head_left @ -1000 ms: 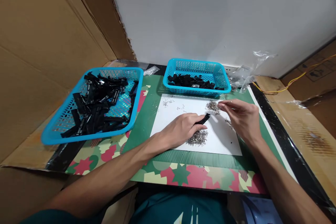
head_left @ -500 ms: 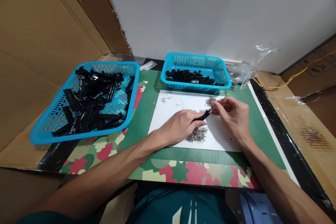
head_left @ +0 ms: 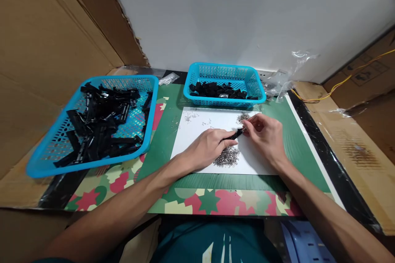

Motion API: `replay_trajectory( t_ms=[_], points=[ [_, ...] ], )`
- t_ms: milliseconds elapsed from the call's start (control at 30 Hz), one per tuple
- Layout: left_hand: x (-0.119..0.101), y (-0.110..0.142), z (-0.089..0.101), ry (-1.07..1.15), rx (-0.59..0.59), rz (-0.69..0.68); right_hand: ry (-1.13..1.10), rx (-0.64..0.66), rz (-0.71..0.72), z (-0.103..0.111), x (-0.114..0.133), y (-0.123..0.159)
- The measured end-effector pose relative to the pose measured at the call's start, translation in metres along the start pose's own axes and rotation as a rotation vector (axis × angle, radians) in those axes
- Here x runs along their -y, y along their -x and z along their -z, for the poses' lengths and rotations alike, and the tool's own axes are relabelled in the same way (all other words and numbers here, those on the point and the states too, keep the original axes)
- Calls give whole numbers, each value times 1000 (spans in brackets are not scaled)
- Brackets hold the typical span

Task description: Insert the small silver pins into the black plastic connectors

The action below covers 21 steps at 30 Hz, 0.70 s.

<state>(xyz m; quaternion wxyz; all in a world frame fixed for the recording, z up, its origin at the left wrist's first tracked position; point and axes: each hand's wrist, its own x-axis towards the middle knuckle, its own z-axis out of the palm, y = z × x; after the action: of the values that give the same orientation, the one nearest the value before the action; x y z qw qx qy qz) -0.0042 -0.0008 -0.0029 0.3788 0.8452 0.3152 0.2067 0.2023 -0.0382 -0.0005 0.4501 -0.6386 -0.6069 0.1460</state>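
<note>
My left hand (head_left: pixel 212 144) is closed around a narrow black plastic part (head_left: pixel 236 134), whose end sticks out past the thumb and forefinger. My right hand (head_left: pixel 266 135) pinches a thin metal tool, seemingly tweezers (head_left: pixel 245 128), with its tip at that end of the part. What the tip touches is too small to make out. Beneath the left hand lies a pile of tiny metal pieces (head_left: pixel 227 158) on a white sheet (head_left: pixel 256 162). Behind the right fingers is a smaller metal pile (head_left: pixel 243 117). Several loose bent wire pieces (head_left: pixel 188 118) lie at the sheet's far left.
A big blue basket (head_left: pixel 151 131) of long black parts stands at the left. Another blue basket (head_left: pixel 225 102), holding small black pieces, sits against the wall behind the sheet. Clear plastic bags (head_left: pixel 277 84) and a yellow cable (head_left: pixel 335 87) lie at the back right.
The view has swung slightly, so everything appears a little further left. Both hands keep hold of the black part and the tool, with the tool's tip still at the part's end.
</note>
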Motion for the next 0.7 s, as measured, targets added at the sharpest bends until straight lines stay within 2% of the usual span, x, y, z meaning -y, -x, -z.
replay_trajectory(
  t_ms=[400, 700],
  points=[
    [-4, -1, 4, 21, 30, -11, -227, -31, -131, 2, -4, -3],
    [0, 0, 1, 52, -10, 14, -141, -27, -78, -2, -2, 1]
  ],
)
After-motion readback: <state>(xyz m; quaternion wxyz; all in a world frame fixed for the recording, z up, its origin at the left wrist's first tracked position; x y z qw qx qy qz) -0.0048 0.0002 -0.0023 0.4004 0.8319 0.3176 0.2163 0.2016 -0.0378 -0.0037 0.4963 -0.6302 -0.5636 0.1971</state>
